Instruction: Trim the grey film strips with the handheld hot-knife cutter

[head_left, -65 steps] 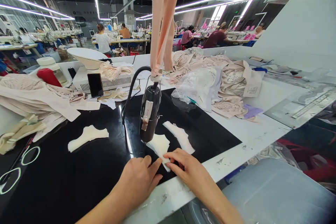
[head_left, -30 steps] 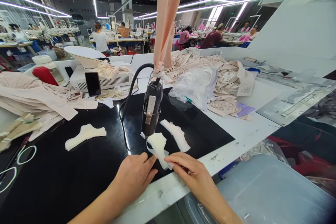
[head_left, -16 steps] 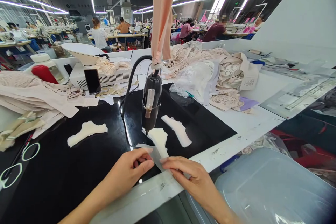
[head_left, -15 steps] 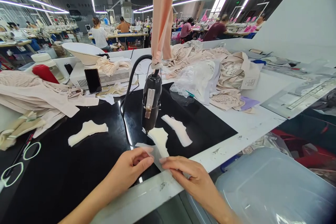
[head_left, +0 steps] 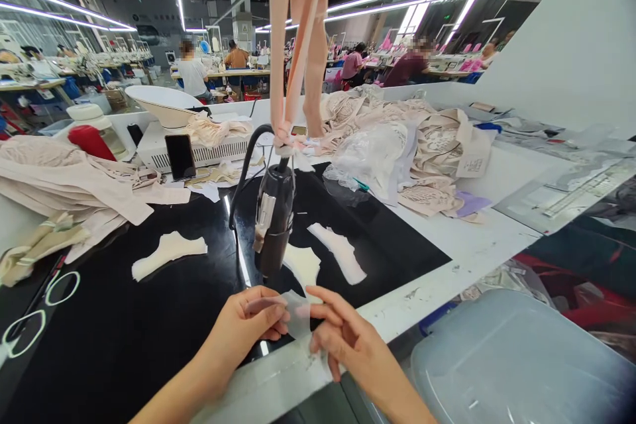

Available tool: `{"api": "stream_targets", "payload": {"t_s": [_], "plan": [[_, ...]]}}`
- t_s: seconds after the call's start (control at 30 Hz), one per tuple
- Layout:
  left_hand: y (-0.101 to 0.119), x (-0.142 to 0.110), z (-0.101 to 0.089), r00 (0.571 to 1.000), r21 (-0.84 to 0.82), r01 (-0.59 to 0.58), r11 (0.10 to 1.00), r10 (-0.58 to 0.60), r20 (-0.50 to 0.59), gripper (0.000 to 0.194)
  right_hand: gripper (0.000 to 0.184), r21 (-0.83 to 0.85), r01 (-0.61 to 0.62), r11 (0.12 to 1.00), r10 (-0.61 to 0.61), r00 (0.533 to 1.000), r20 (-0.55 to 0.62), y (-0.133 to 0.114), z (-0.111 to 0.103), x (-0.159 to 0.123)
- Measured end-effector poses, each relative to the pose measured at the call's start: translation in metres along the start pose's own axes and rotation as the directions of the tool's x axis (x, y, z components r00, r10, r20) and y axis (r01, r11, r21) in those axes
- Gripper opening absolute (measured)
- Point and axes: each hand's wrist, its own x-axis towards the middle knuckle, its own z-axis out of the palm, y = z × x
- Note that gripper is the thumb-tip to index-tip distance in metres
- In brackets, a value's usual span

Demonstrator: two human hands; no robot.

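My left hand (head_left: 253,318) pinches a small sheer whitish piece of fabric (head_left: 298,318) between thumb and fingers, low over the table's front edge. My right hand (head_left: 350,338) is at the other side of this piece, its fingers spread and its fingertips against or very close to it. Just beyond my hands, a black corded hand tool (head_left: 274,222) hangs from peach fabric strips (head_left: 293,33). Behind the tool lies a cream cut piece (head_left: 304,264), partly hidden. Similar pale pieces lie to the right (head_left: 338,253) and left (head_left: 169,254) on the black tabletop.
Beige garments (head_left: 74,172) are heaped at left, near white-handled scissors (head_left: 24,331). A phone (head_left: 179,156) leans against a white box (head_left: 213,154). More lace garments (head_left: 442,139) and a plastic bag (head_left: 372,152) lie at back right. A translucent bin (head_left: 521,358) stands below right.
The sheer piece has been lifted and turned up between my hands. My right fingers have spread apart. The hanging tool has swung slightly left and down.
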Motion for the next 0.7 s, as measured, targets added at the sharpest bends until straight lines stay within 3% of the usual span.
{"api": "stream_targets", "payload": {"t_s": [0.13, 0.23, 0.33, 0.43, 0.57, 0.7], "plan": [[-0.005, 0.001, 0.001, 0.999, 0.008, -0.003, 1.0, 0.003, 0.041, 0.05, 0.033, -0.072, -0.033, 0.997, 0.038, 0.997, 0.072, -0.001, 0.011, 0.0], [-0.011, 0.004, -0.001, 0.998, 0.021, -0.009, 1.0, 0.007, 0.055, 0.052, 0.034, -0.085, 0.008, 0.996, -0.017, 0.994, -0.105, -0.004, 0.004, 0.0], [-0.019, 0.008, -0.004, 0.997, 0.04, -0.026, 0.999, 0.023, 0.075, 0.051, 0.037, -0.108, 0.066, 0.992, -0.1, 0.932, -0.35, -0.01, -0.024, 0.001], [-0.027, 0.011, -0.006, 0.995, 0.051, -0.049, 0.997, 0.044, 0.093, 0.048, 0.043, -0.156, 0.111, 0.982, -0.175, 0.848, -0.501, -0.018, -0.062, 0.01], [-0.035, 0.014, -0.006, 0.991, 0.029, -0.071, 0.997, 0.067, 0.119, 0.046, 0.056, -0.278, 0.105, 0.955, -0.255, 0.771, -0.583, -0.022, -0.105, 0.032], [-0.037, 0.014, -0.007, 0.985, 0.008, -0.081, 0.997, 0.079, 0.156, 0.043, 0.047, -0.443, -0.013, 0.896, -0.282, 0.755, -0.592, -0.015, -0.132, 0.054]]}}
